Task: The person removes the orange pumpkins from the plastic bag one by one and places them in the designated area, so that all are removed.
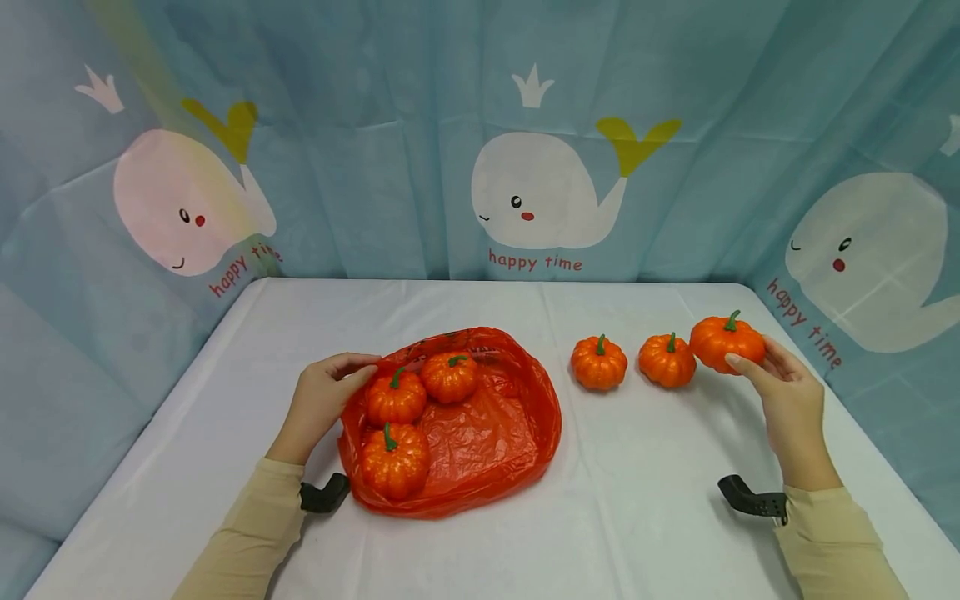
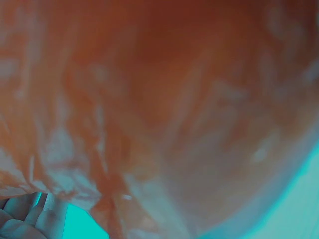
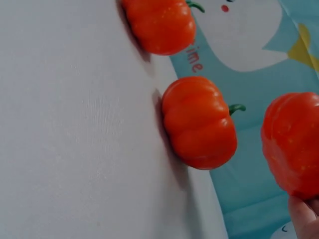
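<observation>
My right hand [image 1: 795, 400] grips a small orange pumpkin [image 1: 726, 343] with a green stem, held raised above the table at the right. In the right wrist view that pumpkin [image 3: 295, 144] is at the right edge, thumb against its lower side. Two more pumpkins, one nearer [image 1: 667, 361] and one farther left [image 1: 599, 364], sit on the table beside it. With thumb and fingers, my left hand [image 1: 324, 398] pinches the left rim of a red plastic bag [image 1: 480, 442]. Inside the opened bag lie three pumpkins [image 1: 395, 460], toward its left and back. The bag's wall [image 2: 159, 109] fills the left wrist view, blurred.
A white-covered table [image 1: 622, 500] carries everything. Behind and at both sides hangs a blue curtain [image 1: 375, 192] printed with whales. Black wrist camera mounts [image 1: 750, 498] stick out from both sleeves, the left one close to the bag's edge.
</observation>
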Demonstrator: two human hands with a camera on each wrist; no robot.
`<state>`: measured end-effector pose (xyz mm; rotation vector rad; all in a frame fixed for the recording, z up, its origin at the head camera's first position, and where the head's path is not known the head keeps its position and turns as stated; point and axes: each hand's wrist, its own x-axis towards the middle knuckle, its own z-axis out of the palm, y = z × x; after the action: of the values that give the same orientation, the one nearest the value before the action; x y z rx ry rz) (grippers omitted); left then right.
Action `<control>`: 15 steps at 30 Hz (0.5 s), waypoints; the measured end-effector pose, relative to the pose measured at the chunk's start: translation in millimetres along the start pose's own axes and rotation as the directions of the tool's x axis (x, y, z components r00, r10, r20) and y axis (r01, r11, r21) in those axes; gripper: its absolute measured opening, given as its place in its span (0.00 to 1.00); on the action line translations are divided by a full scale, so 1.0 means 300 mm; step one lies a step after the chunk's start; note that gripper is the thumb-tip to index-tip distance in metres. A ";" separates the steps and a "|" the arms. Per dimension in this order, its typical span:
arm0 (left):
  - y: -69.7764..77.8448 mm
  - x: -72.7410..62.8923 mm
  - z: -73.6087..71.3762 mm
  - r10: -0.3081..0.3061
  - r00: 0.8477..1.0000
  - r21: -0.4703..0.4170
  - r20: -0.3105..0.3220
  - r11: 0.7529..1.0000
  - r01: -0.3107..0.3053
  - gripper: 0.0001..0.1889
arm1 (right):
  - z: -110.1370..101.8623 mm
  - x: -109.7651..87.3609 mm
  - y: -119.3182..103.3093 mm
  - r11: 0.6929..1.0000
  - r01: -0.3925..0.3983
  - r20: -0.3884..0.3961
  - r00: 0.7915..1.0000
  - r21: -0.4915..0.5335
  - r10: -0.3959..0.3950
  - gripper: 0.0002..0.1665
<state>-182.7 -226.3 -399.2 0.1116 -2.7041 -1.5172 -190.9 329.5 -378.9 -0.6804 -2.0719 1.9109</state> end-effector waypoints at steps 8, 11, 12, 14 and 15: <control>0.004 -0.004 0.000 -0.011 1.000 0.006 -0.002 1.000 0.011 0.22 | -0.010 0.074 0.031 0.994 -0.022 -0.089 0.996 0.104 0.031 0.54; 0.004 -0.003 -0.001 -0.009 1.000 0.004 -0.005 1.000 0.009 0.22 | -0.011 0.098 0.041 0.993 -0.038 -0.109 0.993 0.111 0.050 0.53; 0.004 -0.003 -0.001 -0.008 1.000 0.003 -0.006 1.000 0.008 0.22 | -0.010 0.107 0.044 0.993 -0.051 -0.116 0.991 0.111 0.064 0.53; 0.003 -0.002 -0.001 -0.005 1.000 0.003 -0.008 1.000 0.005 0.22 | -0.008 0.120 0.045 0.990 -0.080 -0.123 0.988 0.115 0.094 0.53; 0.002 -0.002 -0.001 -0.004 1.000 0.001 -0.006 1.000 0.004 0.22 | -0.006 0.125 0.044 0.988 -0.099 -0.126 0.985 0.122 0.114 0.54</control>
<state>-182.2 -226.2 -398.6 0.1218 -2.7019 -1.5138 -220.1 349.9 -396.7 -0.8821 -1.8635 1.9662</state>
